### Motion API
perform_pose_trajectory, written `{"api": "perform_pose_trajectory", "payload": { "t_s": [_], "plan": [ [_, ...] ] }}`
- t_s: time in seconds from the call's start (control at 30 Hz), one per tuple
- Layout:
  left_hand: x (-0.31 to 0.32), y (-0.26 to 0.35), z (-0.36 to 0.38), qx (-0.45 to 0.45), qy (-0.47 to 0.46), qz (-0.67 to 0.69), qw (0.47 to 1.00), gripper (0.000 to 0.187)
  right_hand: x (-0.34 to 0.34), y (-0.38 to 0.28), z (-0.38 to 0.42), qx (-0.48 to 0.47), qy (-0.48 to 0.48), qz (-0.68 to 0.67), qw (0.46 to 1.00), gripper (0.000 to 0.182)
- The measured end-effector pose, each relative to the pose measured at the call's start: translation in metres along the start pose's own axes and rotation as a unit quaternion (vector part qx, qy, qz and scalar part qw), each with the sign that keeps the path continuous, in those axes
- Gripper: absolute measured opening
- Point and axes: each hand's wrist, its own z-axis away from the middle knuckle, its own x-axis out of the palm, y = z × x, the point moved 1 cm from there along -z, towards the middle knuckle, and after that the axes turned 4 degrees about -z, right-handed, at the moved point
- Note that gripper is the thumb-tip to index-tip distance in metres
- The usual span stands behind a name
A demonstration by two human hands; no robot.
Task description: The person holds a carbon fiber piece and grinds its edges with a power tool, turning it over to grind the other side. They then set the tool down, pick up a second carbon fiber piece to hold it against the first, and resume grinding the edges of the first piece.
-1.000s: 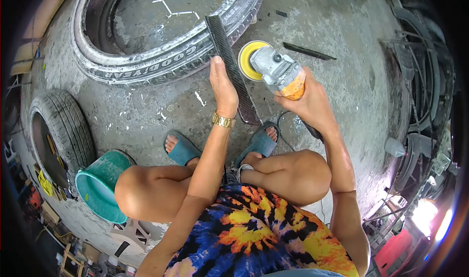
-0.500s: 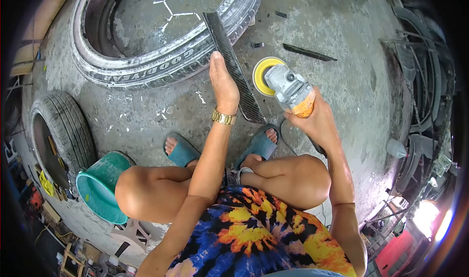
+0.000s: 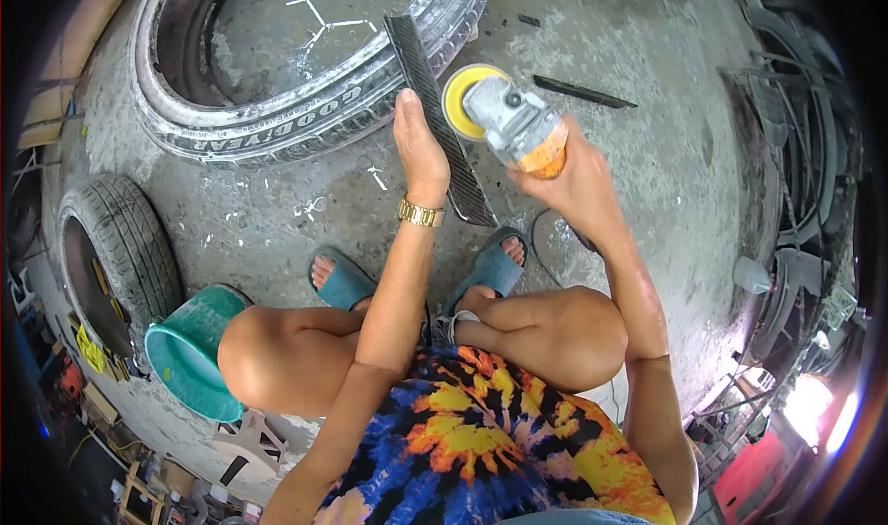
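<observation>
A big grey-white worn rubber tyre with raised lettering (image 3: 277, 109) lies flat on the rough concrete floor (image 3: 647, 90) at the top of the view, and a smaller dark treaded tyre (image 3: 125, 247) stands near the left edge, with a teal plastic bucket (image 3: 190, 354) just beside it and close to the person's knee. A long, narrow strip of dark ribbed rubber (image 3: 435, 109) runs from the big tyre's sidewall down toward the blue sandals (image 3: 416, 280), tilted across the floor. The left hand (image 3: 421, 150) lies with flat, nearly straight fingers along the strip's left edge, pressing against it, a gold watch at the wrist. The right hand (image 3: 578, 187) is wrapped closed around the orange-and-grey body of an angle grinder (image 3: 513, 123), whose round yellow disc (image 3: 462, 99) sits just beside the strip's right edge; contact cannot be told. A thin dark sliver of rubber (image 3: 583, 90) lies apart on the floor to the right.
</observation>
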Motion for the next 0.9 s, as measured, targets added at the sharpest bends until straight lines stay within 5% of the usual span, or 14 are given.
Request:
{"api": "perform_pose_trajectory", "payload": {
  "t_s": [0.13,0.2,0.43,0.57,0.9],
  "plan": [
    [0.006,0.010,-0.007,0.025,0.079,0.066,0.994,0.055,-0.013,0.005,0.006,-0.021,0.010,-0.028,0.999,0.055],
    [-0.007,0.012,-0.014,-0.002,0.023,0.028,0.999,0.061,-0.020,0.004,0.021,0.008,0.007,-0.054,0.998,0.055],
    [0.005,0.016,-0.008,0.087,0.081,-0.074,0.990,0.051,-0.025,0.004,0.032,0.108,-0.058,0.007,0.992,0.054],
    [0.013,0.013,-0.009,0.096,0.136,-0.071,0.984,0.052,-0.017,0.005,0.029,0.081,-0.065,0.018,0.994,0.055],
    [0.008,0.019,-0.008,0.067,0.092,-0.076,0.991,0.054,-0.011,0.011,0.034,0.042,-0.074,-0.004,0.996,0.058]
  ]
}}
